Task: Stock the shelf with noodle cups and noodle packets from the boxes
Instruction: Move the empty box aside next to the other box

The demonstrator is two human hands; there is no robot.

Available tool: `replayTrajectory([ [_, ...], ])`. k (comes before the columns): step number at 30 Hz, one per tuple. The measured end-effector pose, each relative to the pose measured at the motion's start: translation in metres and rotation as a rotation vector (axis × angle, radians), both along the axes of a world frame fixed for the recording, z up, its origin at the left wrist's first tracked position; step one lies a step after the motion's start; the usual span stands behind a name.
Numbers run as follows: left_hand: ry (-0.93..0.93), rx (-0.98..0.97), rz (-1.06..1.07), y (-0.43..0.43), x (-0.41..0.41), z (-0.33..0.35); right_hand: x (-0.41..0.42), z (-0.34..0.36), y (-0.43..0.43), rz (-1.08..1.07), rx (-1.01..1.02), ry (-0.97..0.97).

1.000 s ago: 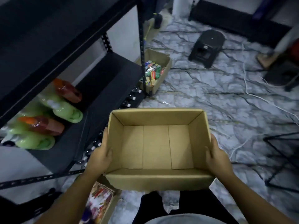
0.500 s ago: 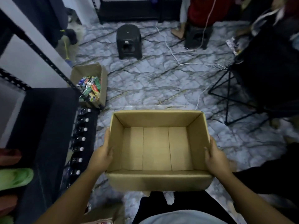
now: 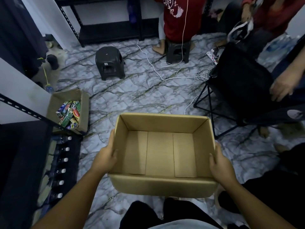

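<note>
Your left hand (image 3: 105, 158) and right hand (image 3: 221, 164) are set well apart, each clamped on an opposite short wall of the cardboard box (image 3: 159, 152). The thumbs run up along the rim. How the fingers lie on the outer faces cannot be fully made out. The box hangs level between your hands and clear of the floor, open side up. In my judgement a grip on both walls is what keeps a light, floppy carton square while it is carried.

Contents: nothing. Only the bare bottom flaps show between your hands, so this box appears to be finished with.

Ahead of your left hand and further out to its left, a second box (image 3: 83, 103) stands on the floor against the shelf (image 3: 24, 146). It holds loose coloured packets (image 3: 70, 115), piled unevenly. Whether they are noodle packets is too small to read. No noodle cups are in view.

Directly outboard of your left hand, a row of capped bottles (image 3: 63, 160) lies at the foot of the shelf.

Ahead of your right hand stands a black folding table (image 3: 239, 90), with another person's hand (image 3: 280, 87) on it and a white cable (image 3: 153, 68) trailing across the floor. Watch the cable underfoot.

Assessment: stocking is not complete, and the packets still await shelving.
</note>
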State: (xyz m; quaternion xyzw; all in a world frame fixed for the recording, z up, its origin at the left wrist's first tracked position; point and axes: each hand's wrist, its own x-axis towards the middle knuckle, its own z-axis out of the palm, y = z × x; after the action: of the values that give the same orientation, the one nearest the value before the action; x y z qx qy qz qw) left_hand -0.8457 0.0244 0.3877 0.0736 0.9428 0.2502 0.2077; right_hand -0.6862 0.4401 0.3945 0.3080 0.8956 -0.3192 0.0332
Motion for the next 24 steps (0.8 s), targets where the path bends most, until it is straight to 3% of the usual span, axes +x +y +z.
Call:
replayTrajectory([
  [24,0.02,0.012,0.05,0.063,-0.232,-0.007,-0.271,0.004,0.07,0.074,0.096,-0.072],
])
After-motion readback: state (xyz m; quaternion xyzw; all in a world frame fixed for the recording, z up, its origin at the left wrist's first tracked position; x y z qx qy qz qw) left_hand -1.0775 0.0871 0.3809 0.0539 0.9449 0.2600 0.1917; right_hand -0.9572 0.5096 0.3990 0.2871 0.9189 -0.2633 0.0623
